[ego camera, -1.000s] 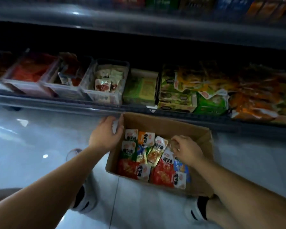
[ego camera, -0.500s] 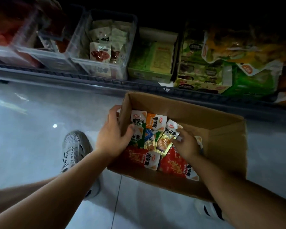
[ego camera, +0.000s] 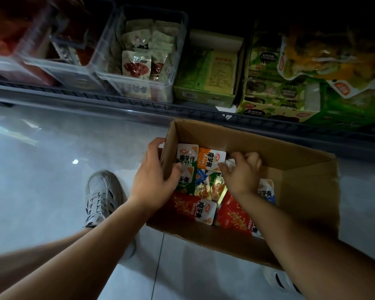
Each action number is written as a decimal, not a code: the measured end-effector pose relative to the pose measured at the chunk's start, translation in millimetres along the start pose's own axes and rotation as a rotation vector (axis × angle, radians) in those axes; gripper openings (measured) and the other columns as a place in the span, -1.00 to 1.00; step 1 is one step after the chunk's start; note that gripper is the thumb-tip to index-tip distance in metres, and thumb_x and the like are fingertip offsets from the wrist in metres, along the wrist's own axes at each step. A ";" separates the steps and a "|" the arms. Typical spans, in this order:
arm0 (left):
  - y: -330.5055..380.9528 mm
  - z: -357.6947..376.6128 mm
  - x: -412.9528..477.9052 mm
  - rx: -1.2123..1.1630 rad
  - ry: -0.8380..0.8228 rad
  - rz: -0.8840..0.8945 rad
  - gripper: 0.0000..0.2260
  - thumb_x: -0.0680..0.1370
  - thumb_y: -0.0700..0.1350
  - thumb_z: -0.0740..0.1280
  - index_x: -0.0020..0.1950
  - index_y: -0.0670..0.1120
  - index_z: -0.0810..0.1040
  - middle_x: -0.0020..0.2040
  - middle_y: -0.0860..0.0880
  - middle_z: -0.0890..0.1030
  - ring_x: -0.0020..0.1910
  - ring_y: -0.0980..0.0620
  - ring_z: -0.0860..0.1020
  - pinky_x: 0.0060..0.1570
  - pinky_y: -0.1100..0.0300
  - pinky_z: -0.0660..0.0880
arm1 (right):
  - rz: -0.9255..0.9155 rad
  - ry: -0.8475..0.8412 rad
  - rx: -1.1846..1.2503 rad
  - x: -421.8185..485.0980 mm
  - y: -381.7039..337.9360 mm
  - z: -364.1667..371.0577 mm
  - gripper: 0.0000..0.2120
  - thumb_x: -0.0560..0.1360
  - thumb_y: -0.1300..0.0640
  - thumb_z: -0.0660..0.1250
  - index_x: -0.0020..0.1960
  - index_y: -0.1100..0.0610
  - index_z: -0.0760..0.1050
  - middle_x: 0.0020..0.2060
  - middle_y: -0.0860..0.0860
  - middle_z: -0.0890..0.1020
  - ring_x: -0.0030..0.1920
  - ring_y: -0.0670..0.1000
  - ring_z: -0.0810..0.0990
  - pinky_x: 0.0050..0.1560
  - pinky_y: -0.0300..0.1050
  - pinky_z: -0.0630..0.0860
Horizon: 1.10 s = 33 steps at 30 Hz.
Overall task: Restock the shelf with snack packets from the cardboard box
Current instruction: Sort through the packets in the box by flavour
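An open cardboard box (ego camera: 307, 182) stands on the floor in front of the bottom shelf (ego camera: 117, 100). Several small snack packets lie in its left half: an orange one (ego camera: 210, 158), green ones (ego camera: 185, 156) and red ones (ego camera: 193, 207). My left hand (ego camera: 154, 178) grips the box's left wall, thumb inside and fingers outside. My right hand (ego camera: 240, 174) is inside the box with its fingers curled, pinching the edge of a small packet beside the orange one.
The bottom shelf holds clear plastic bins (ego camera: 139, 61) with packets, a green carton (ego camera: 206, 76) and larger green and yellow bags (ego camera: 312, 68). My grey shoe (ego camera: 102, 195) stands left of the box on the glossy tiled floor (ego camera: 41, 169).
The view has tilted down and moved closer to the box. My right hand has shifted toward the box's far side, onto a packet by the orange one. My left hand keeps its hold on the wall.
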<state>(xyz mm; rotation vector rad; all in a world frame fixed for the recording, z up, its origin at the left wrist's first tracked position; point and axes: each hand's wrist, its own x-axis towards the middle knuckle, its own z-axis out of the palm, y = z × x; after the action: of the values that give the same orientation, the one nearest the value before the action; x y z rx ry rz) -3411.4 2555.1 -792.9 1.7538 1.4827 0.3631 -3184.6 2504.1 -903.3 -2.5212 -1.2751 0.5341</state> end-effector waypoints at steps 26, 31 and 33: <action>40.2 -15.5 -20.8 0.166 -0.002 0.334 -0.40 0.57 0.07 0.40 0.58 0.01 0.30 0.57 -0.02 0.28 0.57 -0.04 0.21 0.56 -0.06 0.21 | -0.232 -0.313 0.302 -64.8 -14.2 -156.6 -0.68 0.64 0.22 0.19 0.03 -0.21 0.50 -0.13 -0.05 0.64 -0.35 -0.02 0.59 -0.41 -0.08 0.48; 71.5 -29.4 -26.0 -0.231 -0.543 -0.036 -0.26 0.50 0.29 0.43 0.60 0.15 0.24 0.42 0.10 0.49 0.29 0.07 0.55 0.28 0.06 0.53 | -0.316 -0.326 0.441 -65.2 -45.8 -189.7 -0.62 0.63 0.28 0.22 -0.07 -0.21 0.56 -0.09 -0.05 0.65 -0.18 0.16 0.66 -0.21 0.25 0.60; 78.9 -34.8 -28.5 -0.305 -0.604 -0.056 -0.41 0.57 0.13 0.43 0.56 0.09 0.33 0.25 0.14 0.60 0.10 0.17 0.63 0.06 0.25 0.59 | -0.344 -0.316 0.443 -64.3 -55.9 -202.5 -0.61 0.63 0.27 0.23 -0.06 -0.23 0.56 -0.03 -0.08 0.65 -0.10 0.15 0.66 -0.11 0.32 0.60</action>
<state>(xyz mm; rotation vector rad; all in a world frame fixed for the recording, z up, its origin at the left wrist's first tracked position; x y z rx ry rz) -3387.3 2542.1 -706.3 1.4052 0.9793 0.0153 -3171.2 2470.2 -686.7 -1.8599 -1.4609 1.0270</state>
